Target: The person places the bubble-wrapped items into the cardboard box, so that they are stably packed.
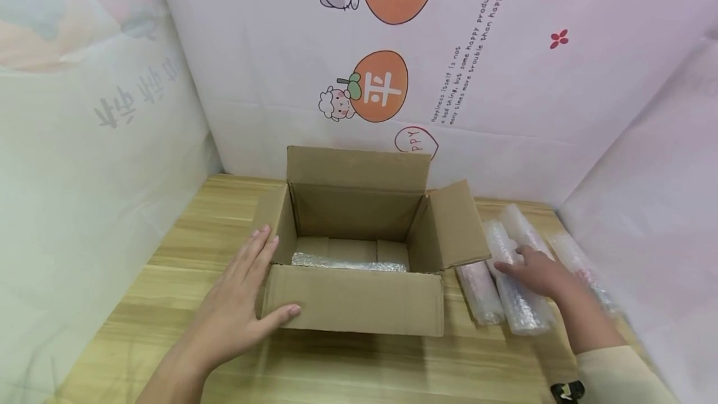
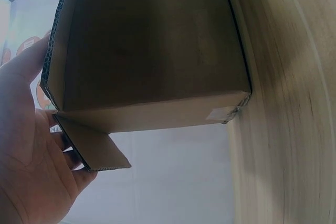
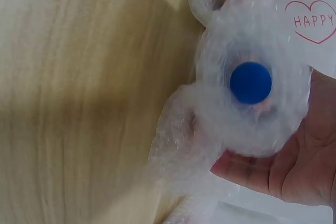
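An open cardboard box [image 1: 353,301] stands on the wooden table, its flaps folded outward. Inside it lies a bubble-wrapped roll [image 1: 348,262], partly hidden by the front wall. My left hand [image 1: 238,301] rests on the box's left side with straight fingers, the thumb against the front flap; the left wrist view shows its fingers behind a side flap [image 2: 94,145]. To the right of the box, my right hand [image 1: 535,272] grips a bubble-wrapped bottle [image 1: 524,310] between thumb and fingers. The right wrist view shows a round blue cap [image 3: 251,82] at the bottle's end.
More bubble-wrapped rolls lie around my right hand: one beside the box [image 1: 479,295], one behind [image 1: 521,226] and one near the right wall [image 1: 583,267]. Printed white sheets [image 1: 505,161] enclose the table [image 1: 185,254] at back and sides. A small black object [image 1: 568,390] sits at the lower right.
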Demonstrator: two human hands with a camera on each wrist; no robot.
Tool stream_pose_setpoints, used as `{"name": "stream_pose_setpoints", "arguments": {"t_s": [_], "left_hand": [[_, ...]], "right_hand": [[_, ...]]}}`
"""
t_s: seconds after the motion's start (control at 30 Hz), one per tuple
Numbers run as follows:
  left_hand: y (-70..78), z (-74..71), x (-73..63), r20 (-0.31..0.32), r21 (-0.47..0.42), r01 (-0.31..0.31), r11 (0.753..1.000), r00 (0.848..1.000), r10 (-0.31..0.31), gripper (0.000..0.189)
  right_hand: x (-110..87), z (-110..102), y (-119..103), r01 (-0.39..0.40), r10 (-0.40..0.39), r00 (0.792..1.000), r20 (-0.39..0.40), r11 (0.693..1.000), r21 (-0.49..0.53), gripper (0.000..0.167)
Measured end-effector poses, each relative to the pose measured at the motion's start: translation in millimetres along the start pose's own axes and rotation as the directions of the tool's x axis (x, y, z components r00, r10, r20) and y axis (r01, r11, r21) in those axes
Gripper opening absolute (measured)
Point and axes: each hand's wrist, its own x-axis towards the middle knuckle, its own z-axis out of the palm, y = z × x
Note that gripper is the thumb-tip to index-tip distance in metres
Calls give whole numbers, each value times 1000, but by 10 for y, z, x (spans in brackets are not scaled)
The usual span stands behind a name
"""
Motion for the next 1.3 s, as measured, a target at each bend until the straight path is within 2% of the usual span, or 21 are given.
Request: {"name": "stream_pose_setpoints", "arguments": {"t_s": [0.27,0.4,0.5,0.7,0.8,0.93,1.3], "left_hand": [[7,-10,-16,-3,-11,-2,1000,1000,2,106],[0,4,-17,-2,-9,-7,1000,1000,7,106],[-8,9,-18,-3,-5,-12,1000,1000,12,106],[-21,1,-31,-15,-7,-12,1000,1000,12,106],[-24,-4,-31,-18,-13,-12,1000,1000,11,106],[-23,-8,-25,-13,-11,-14,1000,1000,13,105],[-42,-10,-3,-25,-5,-32,999,999,32,106]], "right_hand": [[-11,43,-21,17,-23,998,-63,995,-94,90],[-46,35,-13,8,-9,997,-81,1000,-22,68],[-80,-2,7,2,2,997,-81,999,47,60],[-151,-125,27,-3,4,1000,-4,982,188,91],[-188,-186,18,-16,7,999,32,957,289,97],[-213,-292,16,4,-11,1000,18,934,356,95],[-292,-816,-55,92,-63,993,-103,945,315,86]]}}
